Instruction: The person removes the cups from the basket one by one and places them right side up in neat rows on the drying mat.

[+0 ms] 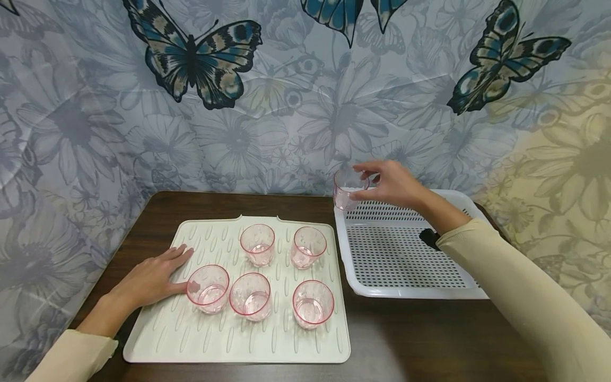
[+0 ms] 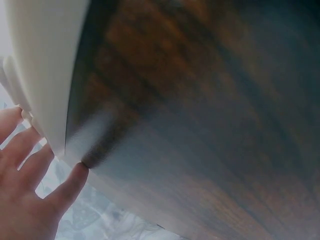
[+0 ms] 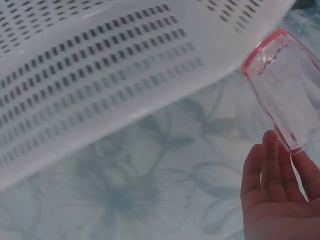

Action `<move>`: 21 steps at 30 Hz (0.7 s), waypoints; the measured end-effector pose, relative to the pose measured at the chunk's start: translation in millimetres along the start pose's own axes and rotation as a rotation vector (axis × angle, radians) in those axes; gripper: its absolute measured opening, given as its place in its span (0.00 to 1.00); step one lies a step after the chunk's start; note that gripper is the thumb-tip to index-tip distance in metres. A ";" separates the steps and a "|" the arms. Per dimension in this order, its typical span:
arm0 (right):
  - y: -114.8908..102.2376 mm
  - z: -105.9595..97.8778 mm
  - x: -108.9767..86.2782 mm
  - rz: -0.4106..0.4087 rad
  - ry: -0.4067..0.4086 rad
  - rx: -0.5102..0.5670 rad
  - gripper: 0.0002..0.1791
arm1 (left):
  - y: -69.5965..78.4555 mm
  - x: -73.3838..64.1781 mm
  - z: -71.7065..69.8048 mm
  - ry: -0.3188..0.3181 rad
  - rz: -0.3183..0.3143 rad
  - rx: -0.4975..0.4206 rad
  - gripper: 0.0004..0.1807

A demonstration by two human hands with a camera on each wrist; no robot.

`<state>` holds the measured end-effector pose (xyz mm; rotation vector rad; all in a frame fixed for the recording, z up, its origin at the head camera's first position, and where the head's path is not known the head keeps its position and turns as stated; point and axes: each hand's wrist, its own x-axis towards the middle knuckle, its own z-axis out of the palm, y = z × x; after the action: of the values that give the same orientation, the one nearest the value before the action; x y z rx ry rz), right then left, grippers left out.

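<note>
My right hand (image 1: 393, 185) pinches a clear drinking glass (image 1: 345, 193) with a pink rim between thumb and fingers. The glass is above the back left corner of a white perforated basket (image 1: 350, 265). In the right wrist view this glass (image 3: 287, 90) hangs beside the basket's wall, the fingers at its lower part. My left hand (image 1: 148, 278) rests with spread fingers on the left edge of a cream drying mat (image 1: 167, 339). Its thumb lies right beside the nearest glass (image 1: 208, 289). In the left wrist view, the left hand's fingers (image 2: 35, 167) lie along the mat's edge.
More pink-rimmed glasses stand upright on the mat, among them one at the back (image 1: 258, 244) and one at the front right (image 1: 313, 303). Mat and basket sit side by side on a dark wooden table (image 1: 382, 339). A butterfly-print cloth (image 1: 286, 132) hangs behind.
</note>
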<state>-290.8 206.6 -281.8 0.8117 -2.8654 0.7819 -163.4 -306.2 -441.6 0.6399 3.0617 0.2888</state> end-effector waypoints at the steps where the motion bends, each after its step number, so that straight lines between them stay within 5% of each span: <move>1: -4.6 0.0 1.8 -0.010 -0.006 0.003 0.39 | 0.0 0.0 -0.1 -0.001 -0.001 -0.001 0.48; 21: -90.6 40.1 54.3 -0.234 -0.091 0.048 0.38 | 0.2 0.2 -0.1 0.008 0.001 0.004 0.48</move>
<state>-288.6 94.9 -264.9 1.1916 -2.7662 0.8058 -163.6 -305.9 -441.5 0.6426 3.0704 0.2864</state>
